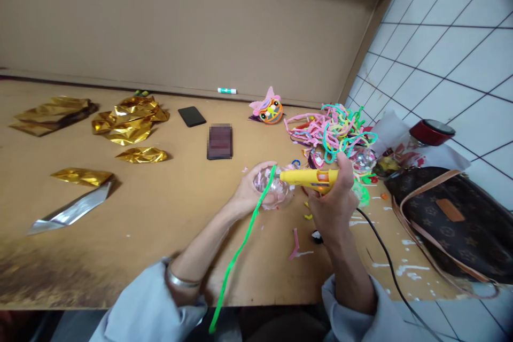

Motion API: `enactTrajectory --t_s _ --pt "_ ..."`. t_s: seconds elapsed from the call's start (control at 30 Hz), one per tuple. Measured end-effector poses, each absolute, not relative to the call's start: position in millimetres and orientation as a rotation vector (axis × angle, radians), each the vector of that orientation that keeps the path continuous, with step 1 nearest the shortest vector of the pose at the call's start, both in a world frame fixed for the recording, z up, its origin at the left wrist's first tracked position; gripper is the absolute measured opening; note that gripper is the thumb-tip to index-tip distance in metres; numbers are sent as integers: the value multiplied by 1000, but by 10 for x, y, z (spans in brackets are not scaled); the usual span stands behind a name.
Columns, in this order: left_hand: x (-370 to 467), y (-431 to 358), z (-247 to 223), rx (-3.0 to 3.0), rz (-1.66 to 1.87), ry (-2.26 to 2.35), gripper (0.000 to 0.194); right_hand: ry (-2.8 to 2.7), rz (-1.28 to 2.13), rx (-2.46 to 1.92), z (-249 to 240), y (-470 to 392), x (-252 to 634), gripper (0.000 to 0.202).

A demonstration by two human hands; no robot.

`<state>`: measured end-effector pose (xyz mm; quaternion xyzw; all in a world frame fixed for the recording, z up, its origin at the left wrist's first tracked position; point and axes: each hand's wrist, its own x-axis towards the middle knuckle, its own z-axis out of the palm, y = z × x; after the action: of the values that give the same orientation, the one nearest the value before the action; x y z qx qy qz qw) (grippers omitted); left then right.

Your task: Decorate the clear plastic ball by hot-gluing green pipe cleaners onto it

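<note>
My left hand (pixel 246 192) is wrapped round a clear plastic ball (pixel 277 199) with pinkish bits on or in it. A long bright green fuzzy strip (pixel 241 246), like a pipe cleaner, runs from the top of the ball down toward the table's front edge. My right hand (pixel 335 206) grips a yellow hot glue gun (pixel 302 176), its nozzle at the green strip's upper end by the ball. Whether the nozzle touches the strip is unclear. The fingertips behind the ball are partly hidden.
To the right lie a heap of coloured strips (pixel 324 131), a brown handbag (pixel 436 224) and a red-lidded jar (pixel 430 132). A decorated ball (pixel 269 109) sits behind. Gold foil (pixel 130 120), a phone (pixel 191 116) and a dark booklet (pixel 219 141) are leftward. A black cord (pixel 387 256) trails right.
</note>
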<state>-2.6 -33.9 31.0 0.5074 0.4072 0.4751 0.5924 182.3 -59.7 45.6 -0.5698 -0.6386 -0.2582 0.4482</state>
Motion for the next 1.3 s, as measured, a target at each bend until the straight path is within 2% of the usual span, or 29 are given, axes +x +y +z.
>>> enactTrajectory --t_s 0.67,0.9,1.07,1.17,1.3 --pt "-24 -348 310 1203 1109 925 80 -1541 -611 -1424 473 -604 1808 71" --pt "-33 -348 322 1223 1105 956 80 -1575 -635 -1403 464 -603 1826 75" --pt "-30 -338 316 1222 1123 973 83 -1576 -522 -1433 448 -618 1833 75" --pt "-32 -324 312 1251 1138 1005 81 -1544 -435 -1440 470 -622 1813 80" --pt "-36 -307 299 1246 1163 1019 83 -1423 -226 -1524 521 -593 1819 96"
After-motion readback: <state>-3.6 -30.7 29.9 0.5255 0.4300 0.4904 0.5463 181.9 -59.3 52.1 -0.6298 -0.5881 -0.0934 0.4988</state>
